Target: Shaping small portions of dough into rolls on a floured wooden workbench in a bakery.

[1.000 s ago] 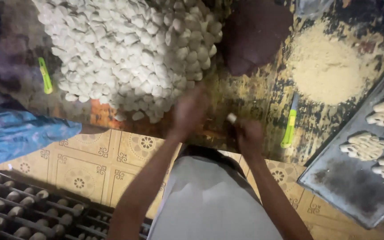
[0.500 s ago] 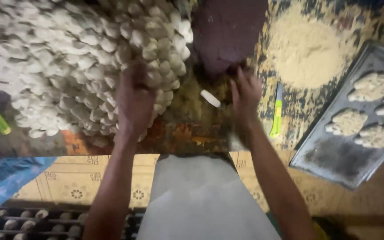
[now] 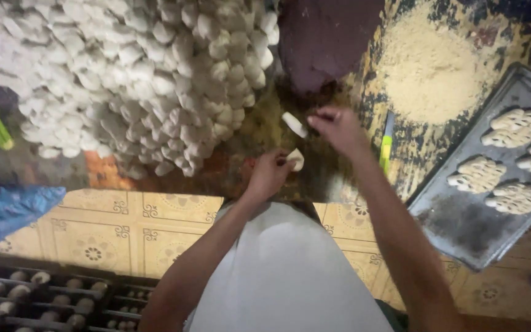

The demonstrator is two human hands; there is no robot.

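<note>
Left hand (image 3: 270, 174) has left the heap of white dough pieces (image 3: 130, 74), now pinching one small pale dough piece (image 3: 296, 159). Right hand (image 3: 338, 126) (fingers curled at the white stick-shaped piece (image 3: 294, 124)): grip unclear, cannot tell.

Single view only, head-worn camera, aimed steeply down over wearer's torso and forearms. Worktable (image 3: 247, 132) seen at close range, filling upper frame. Left hand (image 3: 268, 175) and right hand (image 3: 338, 128) caught near centre. Pile of dough pieces (image 3: 124, 74) cut off by top and left edges; baking tray (image 3: 462, 227) cut off at right. Patterned floor (image 3: 112, 227) seen below table edge. No second view, so no shared area.
</note>
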